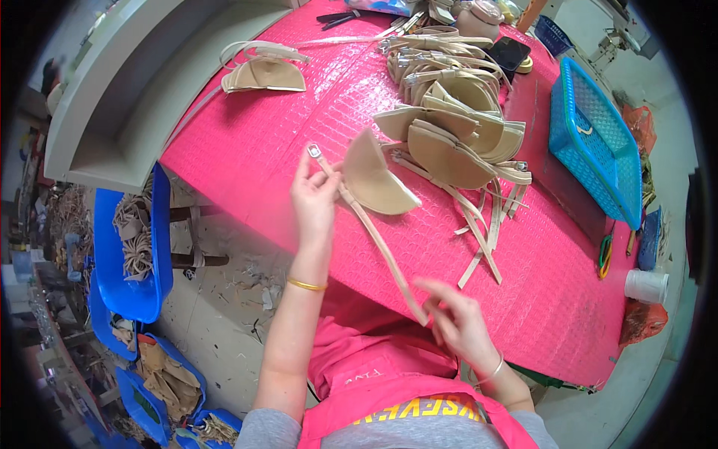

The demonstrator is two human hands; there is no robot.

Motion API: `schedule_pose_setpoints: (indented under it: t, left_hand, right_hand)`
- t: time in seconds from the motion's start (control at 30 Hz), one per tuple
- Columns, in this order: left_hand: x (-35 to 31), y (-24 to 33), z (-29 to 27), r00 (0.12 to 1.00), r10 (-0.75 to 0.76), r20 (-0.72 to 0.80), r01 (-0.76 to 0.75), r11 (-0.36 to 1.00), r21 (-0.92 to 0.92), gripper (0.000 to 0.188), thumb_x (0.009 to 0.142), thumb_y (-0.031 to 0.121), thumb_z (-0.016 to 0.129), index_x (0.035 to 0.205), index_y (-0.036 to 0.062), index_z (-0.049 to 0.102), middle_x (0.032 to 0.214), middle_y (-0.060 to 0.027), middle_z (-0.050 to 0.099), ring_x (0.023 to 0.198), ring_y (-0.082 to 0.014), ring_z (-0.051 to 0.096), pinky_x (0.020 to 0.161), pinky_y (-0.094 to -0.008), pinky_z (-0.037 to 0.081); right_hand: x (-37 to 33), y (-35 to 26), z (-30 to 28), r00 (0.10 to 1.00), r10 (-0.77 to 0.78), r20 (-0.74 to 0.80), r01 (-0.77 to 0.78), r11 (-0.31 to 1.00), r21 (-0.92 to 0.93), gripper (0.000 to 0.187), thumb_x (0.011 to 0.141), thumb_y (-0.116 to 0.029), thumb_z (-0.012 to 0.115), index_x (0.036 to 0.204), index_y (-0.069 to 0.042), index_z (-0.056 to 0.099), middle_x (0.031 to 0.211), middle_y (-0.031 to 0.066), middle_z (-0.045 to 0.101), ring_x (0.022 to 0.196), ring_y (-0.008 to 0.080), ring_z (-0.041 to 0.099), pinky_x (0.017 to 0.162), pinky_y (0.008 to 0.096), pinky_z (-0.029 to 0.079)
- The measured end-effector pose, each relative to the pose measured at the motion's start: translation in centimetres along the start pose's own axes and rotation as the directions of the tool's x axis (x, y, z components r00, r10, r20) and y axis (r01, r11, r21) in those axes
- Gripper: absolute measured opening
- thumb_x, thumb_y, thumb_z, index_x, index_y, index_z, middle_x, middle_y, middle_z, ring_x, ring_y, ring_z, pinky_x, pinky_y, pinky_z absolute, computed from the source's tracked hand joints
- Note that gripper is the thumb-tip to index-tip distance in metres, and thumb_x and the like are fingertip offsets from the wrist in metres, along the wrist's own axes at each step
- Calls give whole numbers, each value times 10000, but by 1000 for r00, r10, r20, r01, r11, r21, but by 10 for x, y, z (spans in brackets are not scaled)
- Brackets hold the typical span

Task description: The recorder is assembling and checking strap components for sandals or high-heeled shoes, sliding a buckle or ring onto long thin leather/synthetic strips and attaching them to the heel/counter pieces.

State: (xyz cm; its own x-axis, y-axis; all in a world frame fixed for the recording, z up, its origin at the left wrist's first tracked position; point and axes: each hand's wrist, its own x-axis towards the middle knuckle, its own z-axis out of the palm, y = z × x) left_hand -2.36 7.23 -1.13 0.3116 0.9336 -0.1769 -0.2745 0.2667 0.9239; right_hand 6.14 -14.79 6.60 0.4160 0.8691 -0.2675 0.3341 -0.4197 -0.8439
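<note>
In hand: A tan strap point(381, 243) spans my two hands, near-left of the big tan pile point(449, 153), its silver buckle point(314, 151) just beyond my left fingertips.
Left grip: My left hand point(314, 198) pinches the strap below the buckle.
Right grip: My right hand point(458, 322), blurred, is at the strap's lower end; whether it grasps, I cannot tell.
Curved piece: A tan curved piece point(374, 179) sits beside my left hand, left of the pile; its join to the strap is unclear.
Progress: This strap already carries its buckle, as do others in the pile; I judge this one still being worked.
Smaller stack: Tan pieces point(265, 77) lie far-left of the pile, finished or waiting, I cannot tell.
Turquoise basket point(559, 138): Right of the pile, holding a small pale item point(583, 131).
Blue tub point(142, 301): Well left of the pile, below table height, loaded with rolled strips point(136, 239).
Second tub point(102, 322): Beneath that, scraps inside, too small to identify.
</note>
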Motion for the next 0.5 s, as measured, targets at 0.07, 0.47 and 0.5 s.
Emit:
schedule_pose_setpoints:
  t: [0.07, 0.47, 0.5]
  left_hand:
    - [-2, 7, -4, 1000, 15, 23, -15, 1000, -10, 511, 823, -32, 463, 1296, -8, 273, 930, -162, 594, 796, -173, 598, 654, -279, 510]
    - [13, 40, -26, 997, -38, 70, 37, 999, 12, 292, 841, 50, 494, 1122, -20, 452, 885, -179, 613, 785, -223, 629, 685, -288, 534]
    - [14, 41, -26, 994, -43, 96, 41, 999, 18, 275, 840, 52, 497, 1103, -23, 474, 882, -177, 615, 779, -222, 631, 681, -285, 534]
  right_hand:
    - [-8, 3, 2, 950, -162, 266, 132, 983, 129, 516, 663, 99, 477, 1155, -56, 488, 684, 87, 489, 651, 258, 513, 626, 353, 442]
    - [40, 26, 37, 609, -649, 455, 779, 598, -190, 270, 658, -54, 535, 925, -53, 574, 956, 74, 521, 873, 221, 506, 736, 320, 414]
    - [40, 25, 36, 604, -646, 467, 777, 609, -162, 253, 663, -55, 528, 913, -46, 572, 978, 79, 517, 915, 233, 496, 775, 328, 415]
